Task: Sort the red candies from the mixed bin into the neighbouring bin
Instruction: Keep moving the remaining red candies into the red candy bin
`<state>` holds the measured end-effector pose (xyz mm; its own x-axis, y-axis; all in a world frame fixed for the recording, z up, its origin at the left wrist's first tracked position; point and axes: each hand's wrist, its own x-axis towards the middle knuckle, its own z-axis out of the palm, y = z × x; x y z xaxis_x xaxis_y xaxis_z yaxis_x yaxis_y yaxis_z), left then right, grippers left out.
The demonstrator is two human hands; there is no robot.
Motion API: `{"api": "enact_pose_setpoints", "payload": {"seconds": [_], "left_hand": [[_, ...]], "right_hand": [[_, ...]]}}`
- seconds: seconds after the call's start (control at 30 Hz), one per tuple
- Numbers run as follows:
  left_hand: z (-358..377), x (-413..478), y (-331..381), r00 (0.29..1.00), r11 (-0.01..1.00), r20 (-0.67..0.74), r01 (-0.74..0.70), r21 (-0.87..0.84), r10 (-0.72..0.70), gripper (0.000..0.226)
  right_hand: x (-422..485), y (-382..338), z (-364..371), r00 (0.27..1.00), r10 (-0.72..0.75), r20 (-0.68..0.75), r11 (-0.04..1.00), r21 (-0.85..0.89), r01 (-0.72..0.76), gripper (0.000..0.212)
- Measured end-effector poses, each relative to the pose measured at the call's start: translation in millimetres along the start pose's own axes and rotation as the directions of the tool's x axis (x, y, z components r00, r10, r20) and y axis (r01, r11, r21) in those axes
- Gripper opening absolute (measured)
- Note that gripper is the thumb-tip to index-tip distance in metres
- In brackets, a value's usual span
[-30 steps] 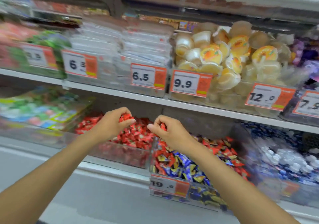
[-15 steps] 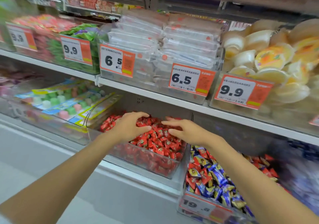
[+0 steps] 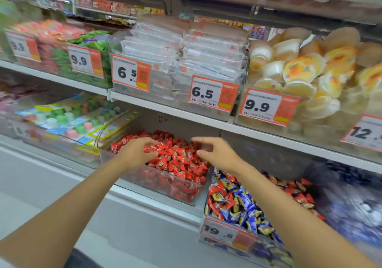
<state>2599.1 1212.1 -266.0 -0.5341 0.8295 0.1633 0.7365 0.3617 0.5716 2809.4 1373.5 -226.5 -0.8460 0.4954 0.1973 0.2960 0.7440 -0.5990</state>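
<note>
A clear bin on the lower shelf is heaped with red candies. To its right stands the mixed bin, holding red, blue and yellow wrapped candies. My left hand hovers over the left side of the red heap with its fingers spread and loosely bent, holding nothing I can see. My right hand is over the red bin's right side, fingers spread and relaxed, nothing in it. Both forearms reach in from below.
The shelf above carries bins of clear packets and jelly cups behind orange price tags. Green and pink sweets fill the bin to the left. Blue and white candies lie at the far right.
Both hands carried red candies from the mixed bin leftwards over the red bin and opened there. My view swung left with them.
</note>
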Motion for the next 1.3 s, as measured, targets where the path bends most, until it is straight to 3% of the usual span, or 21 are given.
{"api": "enact_pose_setpoints", "payload": {"seconds": [0.1,0.3,0.43,0.5,0.6,0.7,0.8,0.97,1.03,1.13,1.3], "left_hand": [[2.4,0.3,5.6,0.998,0.998,-0.009,-0.061,-0.015,0.06,0.036],[26.3,-11.7,93.9,0.929,0.929,-0.025,-0.37,-0.028,0.37,0.035],[62.4,-32.6,172.1,0.832,0.837,0.09,-0.542,-0.073,0.547,0.033],[84.2,-35.3,195.7,0.811,0.833,0.231,-0.553,0.001,0.538,0.039],[109.1,-28.8,197.1,0.812,0.833,0.446,-0.507,0.222,0.375,0.056],[114.3,-27.5,190.7,0.789,0.855,0.54,-0.469,0.222,0.293,0.061],[116.1,-29.8,192.9,0.816,0.882,0.437,-0.461,0.094,0.379,0.052],[118.5,-31.1,192.4,0.881,0.91,0.229,-0.406,-0.08,0.413,0.059],[116.9,-28.1,193.0,0.904,0.92,0.173,-0.378,-0.102,0.391,0.053],[116.6,-28.2,197.2,0.917,0.93,0.17,-0.341,-0.14,0.361,0.039],[120.5,-25.7,206.5,0.909,0.923,0.203,-0.322,-0.21,0.363,0.03]], "right_hand": [[-30.6,11.9,-12.3,0.986,0.052,-0.159,0.998,0.029,-0.048,0.034],[-121.8,73.4,-68.0,0.966,0.241,-0.097,0.969,-0.032,-0.245,0.027],[-170.3,103.2,-97.2,0.934,0.349,-0.08,0.936,-0.009,-0.351,0.018],[-185.2,112.0,-100.3,0.917,0.394,-0.063,0.919,0.022,-0.393,0.017],[-193.5,121.8,-87.0,0.911,0.41,-0.04,0.91,0.086,-0.406,0.028],[-187.9,128.3,-71.1,0.904,0.399,0.152,0.91,0.055,-0.411,0.052],[-181.1,133.5,-73.7,0.901,0.386,0.199,0.918,0.01,-0.396,0.043],[-181.8,134.8,-97.0,0.932,0.362,0.007,0.93,0.069,-0.362,0.049],[-182.4,131.3,-105.2,0.938,0.347,-0.025,0.932,0.125,-0.341,0.03],[-186.2,129.2,-112.1,0.942,0.334,-0.041,0.914,0.256,-0.313,0.026],[-185.7,124.6,-115.9,0.926,0.371,-0.072,0.893,0.302,-0.334,0.018]]}}
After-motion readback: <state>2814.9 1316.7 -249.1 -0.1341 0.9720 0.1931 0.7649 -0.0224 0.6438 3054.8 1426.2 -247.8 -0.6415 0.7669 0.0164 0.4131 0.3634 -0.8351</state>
